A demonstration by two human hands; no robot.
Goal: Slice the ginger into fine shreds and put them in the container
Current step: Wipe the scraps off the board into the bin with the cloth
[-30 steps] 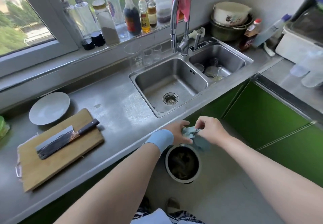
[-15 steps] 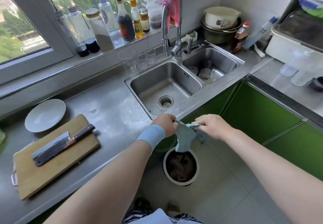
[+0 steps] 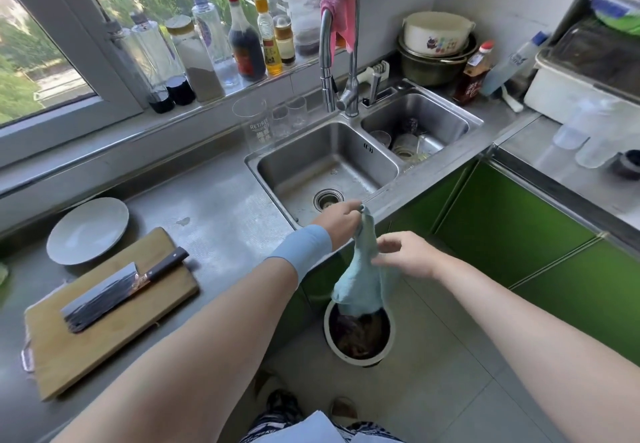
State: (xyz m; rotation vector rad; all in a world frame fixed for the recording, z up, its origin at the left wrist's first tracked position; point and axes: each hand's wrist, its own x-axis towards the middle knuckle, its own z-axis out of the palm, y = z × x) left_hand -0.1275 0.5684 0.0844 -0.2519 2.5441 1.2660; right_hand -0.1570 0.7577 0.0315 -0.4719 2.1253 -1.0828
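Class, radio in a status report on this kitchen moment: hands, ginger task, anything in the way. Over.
Left hand pinches blue cloth over floor bin; right hand loose beside it. No ginger seen; cleaver idle on board. Cloth occupies hands.

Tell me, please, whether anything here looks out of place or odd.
The left hand pinches a blue cloth by one end, dangling over the open bin on the floor. A small smear marks the counter beyond the cutting board.
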